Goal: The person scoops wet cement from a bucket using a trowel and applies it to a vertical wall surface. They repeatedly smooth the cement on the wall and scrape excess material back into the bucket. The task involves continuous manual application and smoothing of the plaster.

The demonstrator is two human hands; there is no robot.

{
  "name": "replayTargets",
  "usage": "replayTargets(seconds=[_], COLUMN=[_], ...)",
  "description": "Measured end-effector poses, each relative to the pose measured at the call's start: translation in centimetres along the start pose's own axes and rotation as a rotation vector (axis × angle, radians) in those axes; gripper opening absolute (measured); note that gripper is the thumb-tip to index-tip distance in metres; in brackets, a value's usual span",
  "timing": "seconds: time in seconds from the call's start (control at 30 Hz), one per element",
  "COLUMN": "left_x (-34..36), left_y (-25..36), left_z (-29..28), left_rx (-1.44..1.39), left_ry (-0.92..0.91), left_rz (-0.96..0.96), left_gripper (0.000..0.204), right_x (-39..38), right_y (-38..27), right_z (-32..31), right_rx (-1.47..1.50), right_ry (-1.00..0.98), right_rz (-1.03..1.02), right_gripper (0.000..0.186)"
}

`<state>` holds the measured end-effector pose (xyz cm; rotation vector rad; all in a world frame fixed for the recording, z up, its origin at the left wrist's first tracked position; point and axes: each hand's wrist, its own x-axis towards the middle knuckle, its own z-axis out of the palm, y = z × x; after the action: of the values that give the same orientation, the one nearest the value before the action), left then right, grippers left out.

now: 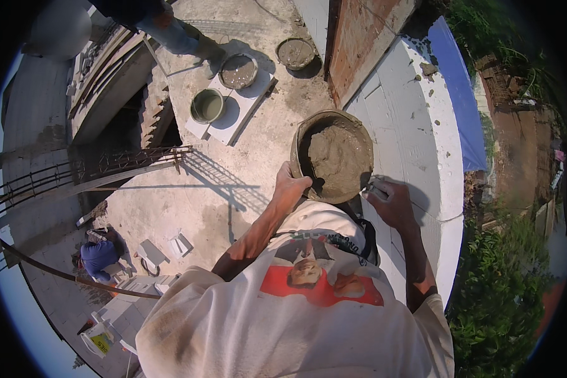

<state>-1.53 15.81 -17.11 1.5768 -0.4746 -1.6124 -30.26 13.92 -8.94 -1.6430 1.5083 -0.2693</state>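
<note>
A round bucket (300, 140) of wet grey-brown mortar (340, 154) is in front of my body, its mouth tilted toward me. My left hand (291, 188) is closed on the bucket's near left rim, thumb lying along the edge. At the near right rim, my right hand (389, 201) has its fingers curled in against the edge; its fingertips are pale with smears. The underside of the bucket is hidden. Right beside it runs a wall of white blocks (416, 145), with blobs of mortar on its top.
Ahead, two more buckets, one with mortar (238, 71) and one with greyish liquid (208, 106), stand on white blocks (249, 116). Another mortar bucket (295, 53) is on the concrete floor. A person (183, 38) stands far left; another (99, 257) crouches lower left. A rebar cage (88, 170) juts in.
</note>
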Motion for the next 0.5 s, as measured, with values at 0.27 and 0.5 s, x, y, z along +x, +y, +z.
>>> replayTargets(seconds=[0.27,0.5], left_x=[1.3,1.1], left_y=[-0.4,0.5], left_z=[0.2,-1.2], left_rx=[-0.162,-0.126], left_ry=[-0.111,-0.086], left_rz=[-0.045,-0.012], left_gripper=[0.036,0.037], right_x=[-5.8,-2.7], right_y=[-11.5,-15.0], right_z=[-17.9,-32.3], right_rx=[0.182,0.23], right_ry=[0.097,0.326], right_rz=[0.199,0.073], right_gripper=[0.021,0.017])
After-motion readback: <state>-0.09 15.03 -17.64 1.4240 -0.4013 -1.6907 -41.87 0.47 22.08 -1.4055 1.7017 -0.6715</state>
